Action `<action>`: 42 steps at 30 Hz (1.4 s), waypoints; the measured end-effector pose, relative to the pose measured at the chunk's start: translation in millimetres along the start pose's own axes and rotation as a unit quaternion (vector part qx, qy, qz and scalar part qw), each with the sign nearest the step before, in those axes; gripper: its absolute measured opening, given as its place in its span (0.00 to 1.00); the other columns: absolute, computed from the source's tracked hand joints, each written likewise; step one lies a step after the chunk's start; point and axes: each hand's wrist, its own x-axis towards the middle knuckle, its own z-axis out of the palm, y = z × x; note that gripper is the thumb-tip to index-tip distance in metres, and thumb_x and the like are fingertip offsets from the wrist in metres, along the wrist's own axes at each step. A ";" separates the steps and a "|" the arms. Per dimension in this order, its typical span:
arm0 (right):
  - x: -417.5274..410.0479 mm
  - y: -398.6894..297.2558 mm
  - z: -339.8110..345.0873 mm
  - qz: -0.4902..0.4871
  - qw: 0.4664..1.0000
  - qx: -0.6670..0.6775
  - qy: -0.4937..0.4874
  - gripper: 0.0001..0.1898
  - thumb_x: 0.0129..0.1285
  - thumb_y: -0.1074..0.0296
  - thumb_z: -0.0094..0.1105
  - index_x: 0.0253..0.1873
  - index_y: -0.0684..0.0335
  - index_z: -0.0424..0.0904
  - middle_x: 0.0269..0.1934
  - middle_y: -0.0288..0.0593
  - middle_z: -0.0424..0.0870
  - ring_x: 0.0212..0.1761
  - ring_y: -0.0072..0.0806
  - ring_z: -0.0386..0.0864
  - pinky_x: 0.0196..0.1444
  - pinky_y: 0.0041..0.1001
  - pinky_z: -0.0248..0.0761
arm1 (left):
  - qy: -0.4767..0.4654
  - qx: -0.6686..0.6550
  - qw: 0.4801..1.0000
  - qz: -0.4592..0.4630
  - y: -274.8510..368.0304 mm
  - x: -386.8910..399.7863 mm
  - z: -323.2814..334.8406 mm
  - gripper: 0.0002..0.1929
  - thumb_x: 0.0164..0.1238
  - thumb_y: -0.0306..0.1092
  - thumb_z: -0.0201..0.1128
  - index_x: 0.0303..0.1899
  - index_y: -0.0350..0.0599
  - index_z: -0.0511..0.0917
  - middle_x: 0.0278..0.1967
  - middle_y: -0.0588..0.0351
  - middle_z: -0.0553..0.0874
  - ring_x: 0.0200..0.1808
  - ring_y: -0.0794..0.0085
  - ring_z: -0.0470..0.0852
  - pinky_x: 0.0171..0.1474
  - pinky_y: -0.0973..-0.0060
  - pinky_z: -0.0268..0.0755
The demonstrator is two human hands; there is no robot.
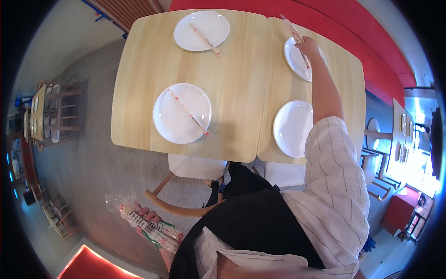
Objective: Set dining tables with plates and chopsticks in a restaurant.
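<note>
My right hand (309,47) reaches over the far right white plate (299,68), its fingers closed on a few wrapped chopsticks (295,32). Low at the left, my left hand (148,215) grips a clear plastic bag of wrapped chopsticks (153,228) beside my body. One wrapped pair of chopsticks (200,34) lies across the far left plate (183,36), its end past the rim. Another wrapped pair (184,108) lies diagonally on the near left plate (167,122). The near right plate (292,129) shows no chopsticks; my right arm hides part of it.
Two light wood tabletops (237,90) meet at a narrow seam. A red bench (348,38) runs along the far side. A white-seated chair (197,167) with a curved wooden back stands at the near edge, another white seat (284,173) to its right.
</note>
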 end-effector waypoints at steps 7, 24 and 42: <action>-13.6 60.6 -8.2 0.021 0.997 -0.008 0.079 0.17 0.49 0.58 0.55 0.44 0.56 0.73 0.34 0.46 0.78 0.36 0.35 0.76 0.38 0.32 0.67 | -0.026 0.030 0.996 -0.081 -11.7 20.9 13.3 0.39 0.46 0.30 0.59 0.62 0.55 0.47 0.42 0.64 0.66 0.38 0.76 0.67 0.40 0.73 0.64; -281.1 24.0 -25.8 0.010 0.995 0.095 -0.043 0.15 0.50 0.63 0.55 0.43 0.62 0.73 0.32 0.44 0.78 0.35 0.34 0.75 0.38 0.31 0.67 | -0.138 -0.029 0.970 -0.196 7.2 21.5 -4.7 0.39 0.47 0.32 0.59 0.62 0.55 0.47 0.42 0.62 0.66 0.39 0.75 0.66 0.40 0.74 0.62; -901.1 -150.3 -44.0 0.440 0.556 0.700 -0.079 0.08 0.55 0.64 0.52 0.27 0.56 0.64 0.15 0.27 0.59 0.13 0.13 0.56 0.13 0.16 0.50 | -0.165 0.012 0.711 -0.683 22.6 -58.8 172.3 0.26 0.46 0.31 0.59 0.50 0.47 0.59 0.38 0.59 0.66 0.38 0.71 0.67 0.41 0.68 0.64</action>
